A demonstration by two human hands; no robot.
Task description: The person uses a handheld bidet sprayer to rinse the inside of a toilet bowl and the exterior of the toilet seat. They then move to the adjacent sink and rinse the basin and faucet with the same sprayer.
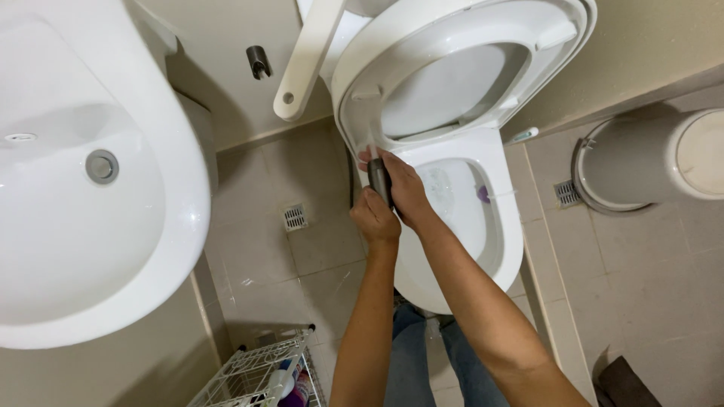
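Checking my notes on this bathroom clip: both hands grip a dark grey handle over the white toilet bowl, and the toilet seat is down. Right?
Not quite: the white toilet seat is raised, as the head view shows. Both the left hand and right hand do grip the dark grey handle over the white toilet bowl.

Beige tiled floor (317, 256) of a small bathroom

On it stand a white toilet (452, 279), a round bin (648, 162) far right, a wire rack (256, 377) near left; two floor drains (295, 217) are set in it.

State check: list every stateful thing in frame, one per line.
White toilet seat and lid: raised.
White toilet bowl: open, water inside.
Dark grey handheld sprayer: gripped by both hands.
Left hand: closed on sprayer.
Right hand: closed on sprayer.
White round sink: no water visible, drain plug seated.
White wire rack: holding bottles.
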